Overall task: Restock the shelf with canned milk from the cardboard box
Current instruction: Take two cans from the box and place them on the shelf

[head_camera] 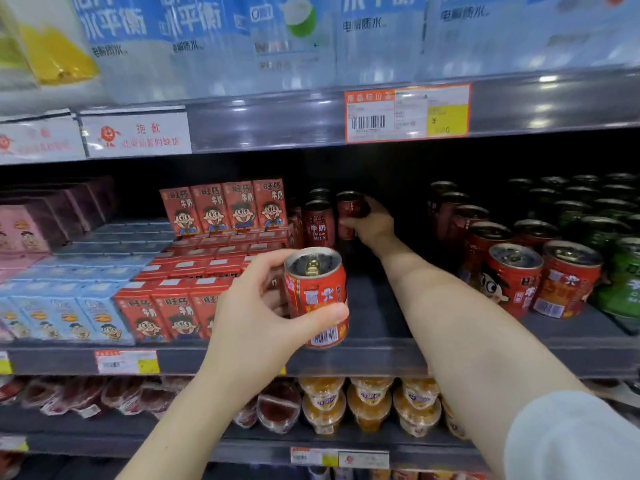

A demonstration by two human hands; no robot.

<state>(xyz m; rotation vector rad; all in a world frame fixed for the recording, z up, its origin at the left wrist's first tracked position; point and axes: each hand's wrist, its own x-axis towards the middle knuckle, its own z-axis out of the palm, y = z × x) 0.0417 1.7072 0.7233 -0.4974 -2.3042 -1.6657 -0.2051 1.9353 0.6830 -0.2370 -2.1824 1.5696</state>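
My left hand [263, 306] grips a red milk can [317, 296] upright in front of the middle shelf [381, 355]. Far back in the dark part of that shelf, my right hand [372, 223] holds another red can [349, 211], set beside two red cans [318, 220] standing there. A bare strip of shelf runs between these cans and a row of red cans [512, 275] on the right. The cardboard box is out of view.
Red milk cartons [221, 209] and blue cartons [62, 313] fill the shelf's left side; green cans [620, 271] stand at the far right. Water packs [242, 39] sit on the shelf above, jelly cups [367, 403] below. Price tags [407, 112] line the shelf edges.
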